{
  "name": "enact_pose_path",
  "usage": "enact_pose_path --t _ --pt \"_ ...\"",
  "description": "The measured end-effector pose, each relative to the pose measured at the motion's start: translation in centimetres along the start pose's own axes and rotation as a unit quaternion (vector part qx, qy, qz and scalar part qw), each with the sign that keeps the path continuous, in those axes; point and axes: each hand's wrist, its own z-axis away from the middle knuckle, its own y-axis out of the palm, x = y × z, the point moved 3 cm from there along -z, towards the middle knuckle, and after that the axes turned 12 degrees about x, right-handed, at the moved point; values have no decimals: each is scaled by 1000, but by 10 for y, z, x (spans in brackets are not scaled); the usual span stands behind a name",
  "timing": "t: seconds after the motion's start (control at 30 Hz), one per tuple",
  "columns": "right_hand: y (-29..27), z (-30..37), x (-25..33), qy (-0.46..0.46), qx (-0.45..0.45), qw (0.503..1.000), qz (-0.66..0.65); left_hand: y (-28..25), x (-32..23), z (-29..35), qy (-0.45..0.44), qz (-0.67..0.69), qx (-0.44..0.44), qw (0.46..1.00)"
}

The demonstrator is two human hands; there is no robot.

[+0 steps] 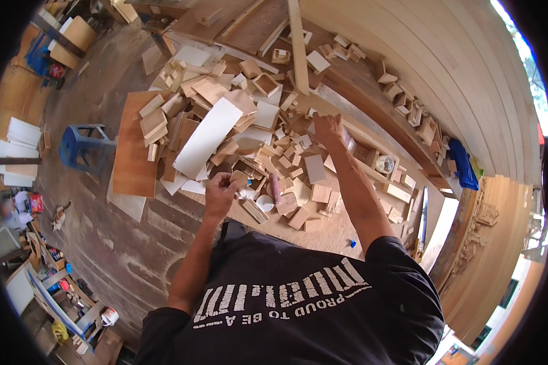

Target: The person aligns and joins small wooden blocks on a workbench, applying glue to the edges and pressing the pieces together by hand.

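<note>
My left hand (220,193) is closed in a pinch on a small thin wood piece (240,178), held above the near side of a workbench (259,226). Farther off, my right arm stretches over the bench. My right hand (329,129) is bent downward with its fingers drawn together at a wooden tray's edge; what they hold is hidden. Between the hands lie many small wood blocks (285,162), a reddish-brown cylinder (274,188) and a white disc (265,202). A long white board (209,137) rests tilted on the offcut heap beyond my left hand.
A clear tape roll (384,163) sits in the tray (365,154) at right. Farther right lies a handsaw (421,226). A wooden strip (298,48) juts over the far side. On the left floor stands a blue stool (84,148). Wall planks (420,61) rise at right.
</note>
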Motion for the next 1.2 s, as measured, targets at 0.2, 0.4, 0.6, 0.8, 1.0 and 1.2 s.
enact_pose_path --t 0.2,0.4,0.6,0.8,1.0,1.2 --pt "8 -5 -11 -8 4 999 -35 -19 -5 6 -11 6 -18 1000" --pt "-29 10 -26 1 -62 983 -172 -9 -22 -6 -8 -34 -5 999" --pt "-19 14 -52 -37 -98 933 -345 23 -34 -16 17 22 26 999" --pt "-19 55 -19 -157 54 605 -779 27 -40 -2 22 81 3 996" --pt "-35 126 22 -207 21 656 -725 49 -75 -3 69 85 21 994" --pt "-31 177 45 -212 29 516 -829 95 -111 -9 115 78 57 989"
